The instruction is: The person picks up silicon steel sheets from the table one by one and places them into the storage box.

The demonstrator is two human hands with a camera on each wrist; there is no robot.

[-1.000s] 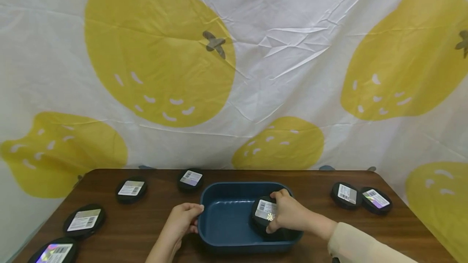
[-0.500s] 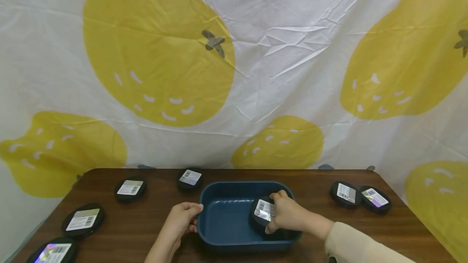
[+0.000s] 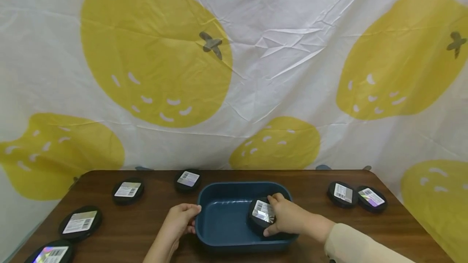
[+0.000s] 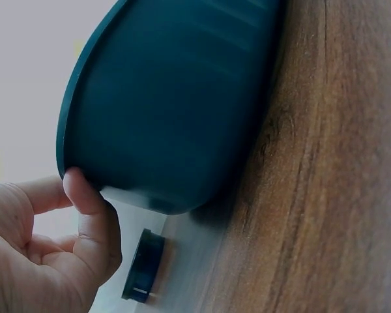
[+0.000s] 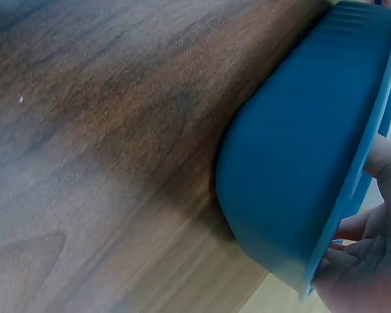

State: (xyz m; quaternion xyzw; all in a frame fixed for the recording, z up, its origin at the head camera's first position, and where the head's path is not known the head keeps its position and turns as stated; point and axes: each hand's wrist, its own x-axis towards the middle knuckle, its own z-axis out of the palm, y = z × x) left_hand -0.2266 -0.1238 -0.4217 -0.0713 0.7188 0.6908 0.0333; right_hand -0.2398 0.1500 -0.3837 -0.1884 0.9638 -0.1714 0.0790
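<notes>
A dark blue rectangular basin (image 3: 223, 226) with rounded corners stands on the table. My left hand (image 3: 178, 220) pinches its left rim between thumb and fingers; the left wrist view shows the fingertips on the basin's outer edge (image 4: 156, 111). Inside the basin, toward its right side, is a flat round black case (image 3: 262, 211) with a silver barcode label facing up. My right hand (image 3: 292, 216) grips this case from the right, thumb at the near side and fingers at the far side. In the right wrist view, the basin wall (image 5: 293, 137) hides the case.
Several similar labelled black cases lie around: one behind the basin's left corner (image 3: 188, 180), others along the left side (image 3: 128, 190), and two side by side at the right (image 3: 343, 194). A white cloth (image 3: 285, 72) with yellow fruit prints hangs behind the wooden table (image 3: 314, 182).
The head view has shifted slightly, so everything sits a little further left in it. Both hands keep their holds on the basin rim and the black case.
</notes>
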